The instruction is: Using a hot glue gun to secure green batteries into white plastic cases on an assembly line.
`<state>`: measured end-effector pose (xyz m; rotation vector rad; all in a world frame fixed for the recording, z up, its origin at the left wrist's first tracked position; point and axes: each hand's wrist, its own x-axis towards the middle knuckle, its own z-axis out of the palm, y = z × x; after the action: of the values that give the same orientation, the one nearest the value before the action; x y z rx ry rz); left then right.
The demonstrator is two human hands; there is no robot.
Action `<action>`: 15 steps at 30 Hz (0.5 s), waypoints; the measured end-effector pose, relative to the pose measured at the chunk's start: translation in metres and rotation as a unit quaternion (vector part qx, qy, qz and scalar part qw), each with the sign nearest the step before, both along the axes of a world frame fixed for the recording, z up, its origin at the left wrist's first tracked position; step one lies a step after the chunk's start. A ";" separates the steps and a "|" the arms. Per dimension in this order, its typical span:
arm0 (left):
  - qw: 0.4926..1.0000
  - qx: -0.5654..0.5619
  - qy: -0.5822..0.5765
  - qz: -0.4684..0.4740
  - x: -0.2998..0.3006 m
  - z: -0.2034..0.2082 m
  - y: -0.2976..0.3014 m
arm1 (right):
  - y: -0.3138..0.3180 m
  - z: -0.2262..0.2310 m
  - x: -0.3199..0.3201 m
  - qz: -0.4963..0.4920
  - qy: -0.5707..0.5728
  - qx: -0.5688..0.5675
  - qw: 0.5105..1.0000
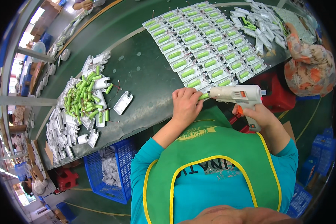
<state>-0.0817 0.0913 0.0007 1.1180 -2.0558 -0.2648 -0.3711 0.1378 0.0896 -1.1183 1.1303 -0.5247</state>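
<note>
My right hand (263, 115) is closed round the grip of a white hot glue gun (237, 92), with a finger at its orange trigger. The nozzle points left and meets a green cylindrical battery (204, 96) at the table's front edge. My left hand (186, 106) is closed on that battery; its fingers partly hide it, and whether it lies in a white shell cannot be told. Just beyond, rows of white plastic housings (177, 55) cover the table, each with a green battery and thin wires inside.
On the left of the dark green table (138, 74) lie heaped green batteries (82, 97) and white housings (59, 128). One white housing (123, 103) lies apart. Below stands a blue crate (123, 164) of white parts. A co-worker (311, 63) is at the right, near a red stool (278, 91).
</note>
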 end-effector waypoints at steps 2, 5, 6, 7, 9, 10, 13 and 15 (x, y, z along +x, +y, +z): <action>1.000 -0.003 -0.004 0.004 -0.003 -0.004 -0.002 | 0.000 0.004 -0.002 -0.018 -0.018 0.000 1.000; 1.000 0.002 -0.001 0.013 -0.006 -0.004 -0.004 | 0.006 -0.005 -0.012 -0.022 -0.046 -0.009 0.999; 1.000 0.009 0.004 0.023 -0.007 -0.004 -0.005 | 0.006 -0.004 -0.013 -0.022 -0.046 -0.008 0.999; 1.000 0.009 0.004 0.024 -0.007 -0.004 -0.006 | 0.007 -0.003 -0.013 -0.021 -0.053 0.003 0.998; 0.999 0.014 -0.005 0.036 -0.008 -0.004 -0.006 | 0.008 -0.003 -0.013 -0.021 -0.060 0.015 0.998; 0.999 0.014 -0.005 0.037 -0.009 -0.004 -0.007 | 0.009 -0.005 -0.013 -0.022 -0.063 0.011 0.998; 0.999 0.004 -0.001 0.042 -0.010 -0.005 -0.011 | 0.011 -0.008 -0.010 -0.028 -0.070 0.006 0.997; 0.999 0.003 -0.008 0.042 -0.011 -0.003 -0.011 | 0.011 -0.010 -0.006 -0.031 -0.075 0.004 0.997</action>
<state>-0.0926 0.0803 -0.0022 1.2106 -2.0173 -0.2210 -0.3775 0.1489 0.0801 -1.0222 1.0387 -0.6419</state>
